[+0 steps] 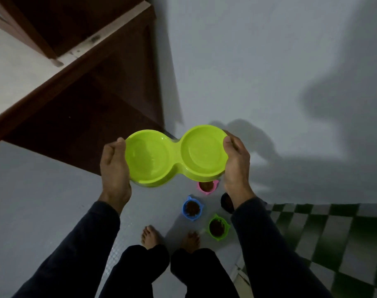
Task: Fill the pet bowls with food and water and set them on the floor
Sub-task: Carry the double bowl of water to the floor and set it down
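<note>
Both hands hold a lime-green double pet bowl (174,154) in the air; the left hand (114,166) grips its left end, the right hand (237,163) its right end, fingers curled under the rim; below on the floor (54,190) sit pink (207,187), blue (192,208) and green (218,227) bowls holding dark food; no writing is legible.

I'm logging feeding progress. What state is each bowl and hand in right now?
Lime-green plastic double bowl: held in the air, both wells look empty.
Left hand: grips the double bowl's left end.
Right hand: grips its right end.
Pink cat-eared bowl: on the floor, partly hidden.
Blue cat-eared bowl: on the floor, holds brown food.
Green cat-eared bowl: on the floor, holds brown food.
</note>
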